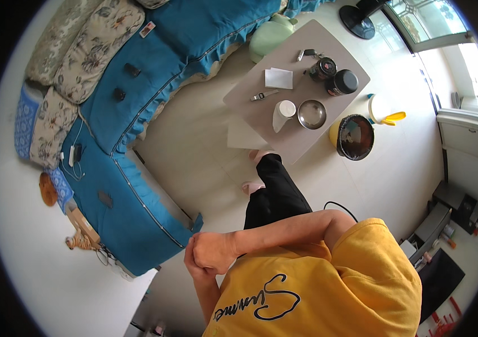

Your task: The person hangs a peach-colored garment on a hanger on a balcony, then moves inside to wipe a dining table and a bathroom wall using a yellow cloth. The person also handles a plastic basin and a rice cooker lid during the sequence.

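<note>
My right hand [214, 253], its fingers curled, rests against my left hand [192, 264] in front of my yellow T-shirt at the lower middle. The left hand's fingers lie around the outer side of the right fist; whether anything small is between the palms is hidden. Beyond my feet stands a low table [247, 94]. On it are a steel bowl [312, 114], a white roll of tissue or bags [284, 111], a wristwatch [264, 95], folded white paper [278, 78] and two dark lidded jars [323, 69], [342, 82].
A lined waste bin [355, 137] stands beside the table, near a white container with a yellow handle [390, 118]. A sofa with a blue cover [154, 54] curves along the left, with a green plush [270, 38] by it. A white tabletop [112, 295] borders the lower left.
</note>
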Demonstrator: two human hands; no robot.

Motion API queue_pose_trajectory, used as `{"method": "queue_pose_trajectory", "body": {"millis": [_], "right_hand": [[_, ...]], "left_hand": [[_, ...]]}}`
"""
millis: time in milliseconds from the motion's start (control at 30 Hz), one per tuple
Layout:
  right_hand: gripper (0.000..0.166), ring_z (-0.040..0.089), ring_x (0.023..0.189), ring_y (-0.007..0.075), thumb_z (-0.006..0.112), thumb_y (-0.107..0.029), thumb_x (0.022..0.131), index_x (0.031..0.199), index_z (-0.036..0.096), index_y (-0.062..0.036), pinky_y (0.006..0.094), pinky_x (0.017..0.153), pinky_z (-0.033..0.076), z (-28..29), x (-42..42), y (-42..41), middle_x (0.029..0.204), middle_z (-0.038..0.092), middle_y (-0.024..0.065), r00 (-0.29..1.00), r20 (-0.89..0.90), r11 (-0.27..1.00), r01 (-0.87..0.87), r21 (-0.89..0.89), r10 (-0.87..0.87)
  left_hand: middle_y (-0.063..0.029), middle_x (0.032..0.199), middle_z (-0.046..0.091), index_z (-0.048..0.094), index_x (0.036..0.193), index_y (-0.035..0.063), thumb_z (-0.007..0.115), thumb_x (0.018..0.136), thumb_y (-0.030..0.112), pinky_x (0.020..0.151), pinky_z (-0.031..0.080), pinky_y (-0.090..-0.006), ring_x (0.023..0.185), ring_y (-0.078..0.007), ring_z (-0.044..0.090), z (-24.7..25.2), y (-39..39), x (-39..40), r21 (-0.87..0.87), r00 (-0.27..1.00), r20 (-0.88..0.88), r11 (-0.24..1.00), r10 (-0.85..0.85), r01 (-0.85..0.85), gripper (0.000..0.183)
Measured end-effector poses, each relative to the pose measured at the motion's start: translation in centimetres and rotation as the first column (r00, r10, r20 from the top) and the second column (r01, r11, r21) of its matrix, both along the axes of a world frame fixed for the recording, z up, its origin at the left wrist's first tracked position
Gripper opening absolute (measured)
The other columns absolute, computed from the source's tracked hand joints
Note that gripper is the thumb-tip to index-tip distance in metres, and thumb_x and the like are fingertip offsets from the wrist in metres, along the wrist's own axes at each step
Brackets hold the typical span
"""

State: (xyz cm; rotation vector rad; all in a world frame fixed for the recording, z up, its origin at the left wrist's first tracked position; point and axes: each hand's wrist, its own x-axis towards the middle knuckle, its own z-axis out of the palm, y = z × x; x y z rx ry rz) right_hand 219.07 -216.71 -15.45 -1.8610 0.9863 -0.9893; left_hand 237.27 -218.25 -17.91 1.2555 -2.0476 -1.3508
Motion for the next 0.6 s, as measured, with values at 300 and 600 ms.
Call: {"method": "queue_pose_trajectory", "body": {"millis": [300,600], "right_hand": [[0.021,0.052,0.050,0.0255,0.055,-0.020,0.059,0.049,0.054,-0.0022,0.0376,0.055,0.043,-3.3,-4.6,-1.3,0.053,0.054,0.0129,0.926,0.171,0.910,0.367,-0.191,-0.338],[0.023,0.051,0.049,0.0251,0.053,-0.020,0.061,0.047,0.050,-0.0025,0.0371,0.055,0.043,-2.9,-4.2,-1.4,0.050,0.051,0.0112,0.797,0.418,0.754,0.577,-0.314,-0.436]], "left_hand": [[-0.0162,0.111,0.051,0.036,0.122,-0.0075,0.041,0.086,0.025,0.088,0.040,-0.0343,0.098,-0.0220,0.051,-1.0,-4.1,-8.5,0.160,0.967,-0.131,0.958,-0.220,0.240,0.049],[-0.0130,0.104,0.052,0.041,0.118,-0.0057,0.041,0.087,0.022,0.084,0.041,-0.0313,0.093,-0.0200,0.052,1.1,-3.4,-11.8,0.592,0.989,-0.098,0.793,-0.107,0.144,0.041]]}}
